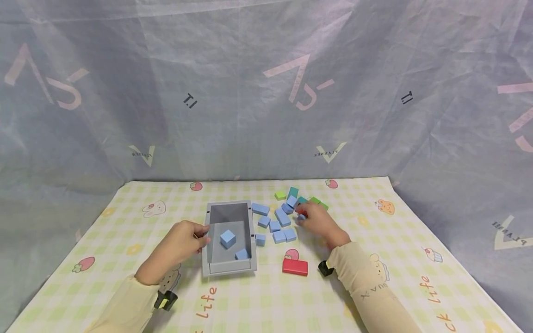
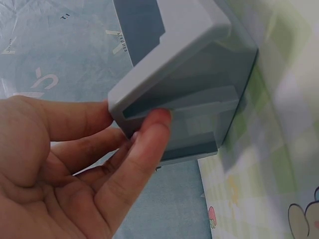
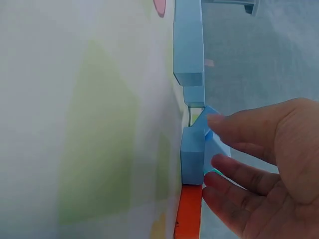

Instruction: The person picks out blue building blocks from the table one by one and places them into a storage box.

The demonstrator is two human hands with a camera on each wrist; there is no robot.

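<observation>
A grey plastic box [image 1: 229, 267] with an open top stands left of the middle of the table. Two blue blocks lie inside it, one cube [image 1: 227, 239] and another block [image 1: 242, 255] near its front wall. My left hand [image 1: 176, 243] pinches the box's left rim between thumb and fingers. To the right of the box, my right hand [image 1: 319, 223] hovers low at the edge of a block cluster, thumb and fingers apart. Nearest its fingertips in the right wrist view are a blue block [image 3: 193, 155] and an orange-red block [image 3: 189, 211]; whether it touches them, I cannot tell.
Several blue blocks [image 1: 282, 217] lie scattered between box and right hand. Behind them are a lime block [image 1: 280, 196], a teal block [image 1: 293, 193] and green blocks [image 1: 315, 200]. A red block [image 1: 295, 267] lies nearer the front. A checked cloth [image 1: 125, 222] covers the table.
</observation>
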